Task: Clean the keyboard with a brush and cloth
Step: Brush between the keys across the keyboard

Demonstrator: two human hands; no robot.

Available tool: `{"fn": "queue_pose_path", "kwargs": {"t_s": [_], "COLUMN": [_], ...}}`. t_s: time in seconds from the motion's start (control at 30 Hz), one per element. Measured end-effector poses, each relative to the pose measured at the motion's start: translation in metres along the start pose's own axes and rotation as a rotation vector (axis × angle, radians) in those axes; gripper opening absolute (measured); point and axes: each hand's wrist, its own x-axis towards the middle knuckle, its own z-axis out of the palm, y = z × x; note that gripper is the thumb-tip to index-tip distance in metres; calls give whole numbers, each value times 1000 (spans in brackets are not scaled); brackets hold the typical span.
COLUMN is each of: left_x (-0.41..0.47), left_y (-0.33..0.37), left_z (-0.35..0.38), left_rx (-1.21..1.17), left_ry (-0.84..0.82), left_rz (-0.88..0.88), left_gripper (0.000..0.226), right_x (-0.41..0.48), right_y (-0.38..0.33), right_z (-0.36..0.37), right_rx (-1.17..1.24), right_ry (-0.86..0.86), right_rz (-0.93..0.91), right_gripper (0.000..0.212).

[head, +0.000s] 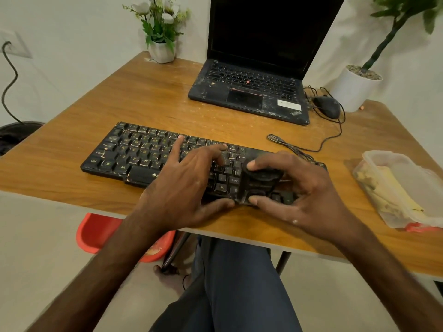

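While left hand, fingers spread, steadies keyboard, right hand fingers pinch dark cloth; we advise short, light wipes.

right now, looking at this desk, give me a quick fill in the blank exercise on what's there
1. The right hand grips a dark object over the ____ end of the keyboard.
2. Just right of the laptop lies a black ____.
3. The flowers in the small pot at the table's far corner are ____.

Missing words: right; mouse; white.
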Motion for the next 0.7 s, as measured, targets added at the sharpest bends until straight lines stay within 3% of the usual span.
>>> {"fn": "queue_pose_path", "kwargs": {"t_s": [0.13,0.3,0.43,0.6,0.7], "left_x": [0,0,0,0,0], "left_y": [0,-1,-1,-2,-3], "left_z": [0,1,1,2,1], "left_rx": [1,-34,-27,-12,15], "left_ry": [-7,2,-15,-17,-27], "left_rz": [-1,0,6,20,29], "left_gripper": [78,81,73,60,55], "right_x": [1,-6,-1,-11,-8], "right_y": [8,-6,6,-6,4], "right_z": [-12,0,-12,1,-10], "right_rx": [-94,-110,-165,-116,-204], "right_ry": [75,-92,38,-122,9], "right_rz": [54,-58,-6,-51,-10], "right_gripper": [58,57,56,53,58]}}
